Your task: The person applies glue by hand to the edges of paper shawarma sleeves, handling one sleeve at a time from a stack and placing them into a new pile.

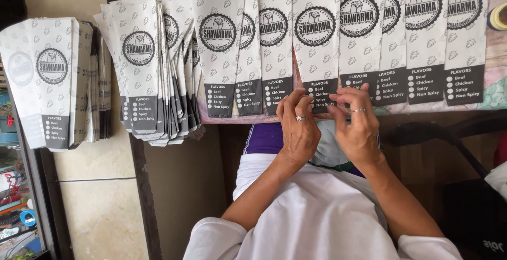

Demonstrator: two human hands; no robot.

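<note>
A patterned table (494, 54) carries an overlapping row of white printed paper sleeves (317, 38), with a tape roll (499, 16) at its right edge.

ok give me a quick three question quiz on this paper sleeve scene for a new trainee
1. True or false: both hands touch the lower edge of the same printed paper sleeve.
2. Which hands wear a ring? A) left hand only B) right hand only C) both
3. Fill in: the row of sleeves lies overlapped along the ____ edge, while a fanned stack and a separate pile sit further left.

Key
1. True: the fingertips of both hands pinch its dark bottom band.
2. C
3. table
</note>
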